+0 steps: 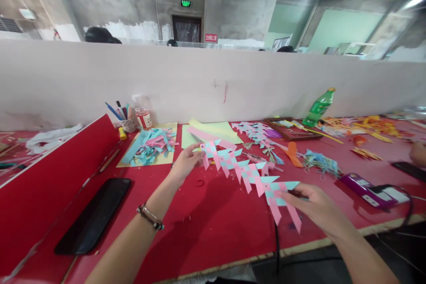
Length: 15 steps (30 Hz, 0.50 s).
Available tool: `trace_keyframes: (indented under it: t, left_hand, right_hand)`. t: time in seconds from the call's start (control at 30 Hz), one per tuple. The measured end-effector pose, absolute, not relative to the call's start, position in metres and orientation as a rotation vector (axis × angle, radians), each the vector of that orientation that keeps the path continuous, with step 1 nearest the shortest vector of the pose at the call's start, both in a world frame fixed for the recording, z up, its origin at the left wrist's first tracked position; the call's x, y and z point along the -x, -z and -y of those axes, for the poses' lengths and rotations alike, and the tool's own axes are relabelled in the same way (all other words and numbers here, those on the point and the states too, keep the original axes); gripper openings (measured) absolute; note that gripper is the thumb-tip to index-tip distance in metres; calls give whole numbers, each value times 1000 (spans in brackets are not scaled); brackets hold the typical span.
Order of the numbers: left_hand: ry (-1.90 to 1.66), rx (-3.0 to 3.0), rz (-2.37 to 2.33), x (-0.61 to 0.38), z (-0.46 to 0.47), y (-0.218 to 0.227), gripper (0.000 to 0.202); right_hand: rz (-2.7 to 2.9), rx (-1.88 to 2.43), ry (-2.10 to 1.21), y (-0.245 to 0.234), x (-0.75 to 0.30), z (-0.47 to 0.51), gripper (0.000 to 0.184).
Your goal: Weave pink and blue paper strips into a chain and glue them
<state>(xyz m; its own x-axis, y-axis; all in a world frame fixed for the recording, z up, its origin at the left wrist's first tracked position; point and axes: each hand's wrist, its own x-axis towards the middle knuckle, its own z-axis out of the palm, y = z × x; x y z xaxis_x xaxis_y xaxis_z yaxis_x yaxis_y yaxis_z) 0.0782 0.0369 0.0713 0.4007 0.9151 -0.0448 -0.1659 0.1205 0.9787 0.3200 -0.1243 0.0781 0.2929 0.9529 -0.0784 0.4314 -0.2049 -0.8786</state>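
So both hands are on a woven paper band (pixel 246 171) made of pink and light blue strips, stretched out slanting across the middle of the frame just above the red table (pixel 206 226). The left hand (pixel 186 162) pinches its upper left end, and the right hand (pixel 313 204) grips the lower right end with fingers closed on it, a couple of pink tails hanging down below. There's a beaded bracelet (pixel 151 217) on the left wrist. In the lower left a black phone (pixel 93 219) lies flat on the table. Further back, left of centre, there's a messy pile of loose strips (pixel 151 144) on a yellow sheet, with a pen cup (pixel 128 123) and a small bottle (pixel 143 116) just behind it against the white partition (pixel 213 84). A pale green sheet (pixel 216 129) sits behind the band, and another woven piece (pixel 256 133) is right of that. A green bottle (pixel 319 106) leans at the upper right next to a tray (pixel 286 129), and a purple gadget (pixel 366 188) sits at the right. Someone else's hand (pixel 418 153) pokes in at the right edge.
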Motion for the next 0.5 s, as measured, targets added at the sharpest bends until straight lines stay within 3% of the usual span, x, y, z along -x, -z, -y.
trace_keyframes:
  t: [0.17, 0.33, 0.5]
  left_hand:
    - [-818, -1016, -788, -85, -33, -45, 29]
    - [-711, -882, -769, -89, -25, -29, 22]
    - [-633, -813, -782, -91, -17, -19, 29]
  right_hand:
    - [1208, 1701, -1003, -86, -332, 124, 36]
    - [1032, 1598, -1062, -100, -334, 121, 28]
    - [903, 1562, -1091, -113, -327, 114, 22]
